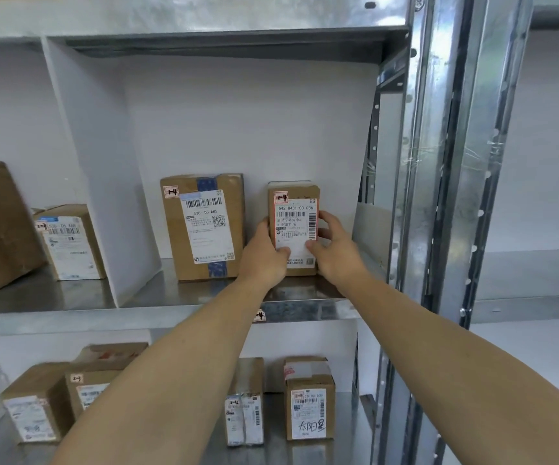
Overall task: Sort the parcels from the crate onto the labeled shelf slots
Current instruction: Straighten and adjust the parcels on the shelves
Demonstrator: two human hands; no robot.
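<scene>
A small brown parcel [294, 209] with a white barcode label and a red-edged "1-4" tag stands upright on the metal shelf [204, 293], right of a larger brown parcel [204, 226] tagged the same. My left hand [264, 253] grips the small parcel's lower left side, thumb on its front. My right hand [333, 245] grips its right side, thumb on the label. A slot label [258, 316] sticks to the shelf's front edge, partly hidden by my left arm. The crate is out of view.
A white divider [93, 182] closes this slot on the left; two parcels [67, 243] stand beyond it. A steel upright [439, 196] bounds the right. Several labeled parcels [308, 401] stand on the lower shelf. Shelf floor shows between the small parcel and the upright.
</scene>
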